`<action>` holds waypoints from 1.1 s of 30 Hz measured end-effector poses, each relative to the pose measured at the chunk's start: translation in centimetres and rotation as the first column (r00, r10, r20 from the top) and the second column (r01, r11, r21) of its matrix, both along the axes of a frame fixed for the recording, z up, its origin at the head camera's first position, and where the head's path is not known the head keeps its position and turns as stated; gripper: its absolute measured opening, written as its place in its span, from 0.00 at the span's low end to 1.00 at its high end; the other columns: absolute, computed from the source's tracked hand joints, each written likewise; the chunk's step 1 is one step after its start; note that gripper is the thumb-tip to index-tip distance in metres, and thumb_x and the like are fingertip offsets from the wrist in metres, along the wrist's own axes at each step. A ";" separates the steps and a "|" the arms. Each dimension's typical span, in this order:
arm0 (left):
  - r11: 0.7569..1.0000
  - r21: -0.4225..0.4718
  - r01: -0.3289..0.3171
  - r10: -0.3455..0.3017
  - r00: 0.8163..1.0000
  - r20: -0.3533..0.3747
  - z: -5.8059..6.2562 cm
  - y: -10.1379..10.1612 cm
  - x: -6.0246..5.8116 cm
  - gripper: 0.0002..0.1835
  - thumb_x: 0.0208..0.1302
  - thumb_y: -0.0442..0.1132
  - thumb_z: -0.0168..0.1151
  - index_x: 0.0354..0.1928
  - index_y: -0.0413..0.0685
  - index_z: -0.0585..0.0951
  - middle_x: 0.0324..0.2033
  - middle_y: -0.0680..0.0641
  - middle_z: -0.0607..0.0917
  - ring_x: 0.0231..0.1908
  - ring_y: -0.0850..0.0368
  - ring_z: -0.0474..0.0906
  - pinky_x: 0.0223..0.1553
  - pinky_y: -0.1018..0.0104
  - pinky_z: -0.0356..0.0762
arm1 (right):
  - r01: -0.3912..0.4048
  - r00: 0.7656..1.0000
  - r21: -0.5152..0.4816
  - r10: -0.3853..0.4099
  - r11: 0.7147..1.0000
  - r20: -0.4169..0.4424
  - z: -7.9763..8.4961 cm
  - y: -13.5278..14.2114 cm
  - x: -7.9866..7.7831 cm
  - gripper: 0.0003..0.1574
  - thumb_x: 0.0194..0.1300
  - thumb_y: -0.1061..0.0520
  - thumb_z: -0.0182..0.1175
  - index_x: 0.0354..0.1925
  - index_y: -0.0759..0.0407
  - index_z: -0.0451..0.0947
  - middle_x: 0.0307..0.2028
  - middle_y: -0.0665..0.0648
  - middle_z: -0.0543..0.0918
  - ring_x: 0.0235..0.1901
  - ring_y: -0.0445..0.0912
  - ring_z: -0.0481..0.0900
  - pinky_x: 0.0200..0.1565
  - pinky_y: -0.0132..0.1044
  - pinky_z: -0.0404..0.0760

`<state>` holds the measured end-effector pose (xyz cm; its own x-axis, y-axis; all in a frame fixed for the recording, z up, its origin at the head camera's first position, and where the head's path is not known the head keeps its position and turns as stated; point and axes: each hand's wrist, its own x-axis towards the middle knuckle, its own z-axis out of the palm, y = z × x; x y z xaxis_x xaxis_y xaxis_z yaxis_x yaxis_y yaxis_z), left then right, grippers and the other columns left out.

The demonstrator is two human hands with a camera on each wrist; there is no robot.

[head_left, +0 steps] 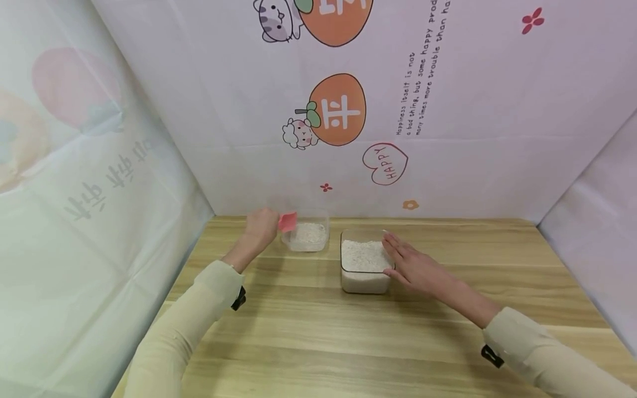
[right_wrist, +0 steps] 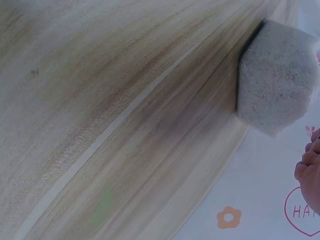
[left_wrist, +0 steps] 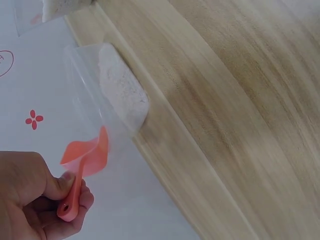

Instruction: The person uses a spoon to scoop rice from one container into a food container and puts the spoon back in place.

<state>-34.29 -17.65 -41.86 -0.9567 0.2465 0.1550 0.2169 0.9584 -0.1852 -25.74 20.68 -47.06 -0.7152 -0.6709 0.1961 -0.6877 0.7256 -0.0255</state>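
Observation:
My left hand [head_left: 261,228] grips a pink scoop [head_left: 287,221] by its handle, over the left side of a small clear container [head_left: 327,228]. The scoop's bowl is tilted. A layer of off-white, grainy powder [head_left: 308,234] covers the bottom of that container. To its right stands a larger clear square container [head_left: 365,272], filled much higher with similar powder [head_left: 362,255]. My right hand [head_left: 418,268] rests against its right side, fingers extended along the rim. In the right wrist view only part of that hand [right_wrist: 311,172] shows at the edge.
Both containers stand near the back edge of a wood-grain table [head_left: 318,331]. Behind it hangs a white printed backdrop [head_left: 239,138], with similar sheets at the left and right. Dark clips [head_left: 239,298] sit at both sleeve cuffs.

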 end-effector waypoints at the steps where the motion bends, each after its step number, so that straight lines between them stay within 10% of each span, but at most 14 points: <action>1: 1.000 0.000 -0.002 0.002 1.000 -0.001 0.0 0.0 0.0 0.08 0.52 0.28 0.57 0.20 0.45 0.80 0.26 0.43 0.84 0.29 0.45 0.82 0.24 0.52 0.78 | 0.003 1.000 0.004 -0.003 1.000 0.002 0.0 0.0 0.0 0.44 0.70 0.40 0.43 0.69 0.70 0.50 0.70 0.67 0.51 0.70 0.58 0.51 0.64 0.51 0.60; 33: 0.978 0.137 0.156 -0.157 0.988 0.001 2.3 2.2 2.5 0.07 0.56 0.33 0.63 0.21 0.47 0.83 0.21 0.50 0.83 0.20 0.60 0.71 0.18 0.68 0.64 | -0.012 1.000 0.008 0.012 1.000 -0.023 -0.1 0.0 -0.1 0.43 0.70 0.39 0.44 0.68 0.70 0.53 0.70 0.67 0.54 0.69 0.58 0.52 0.63 0.51 0.62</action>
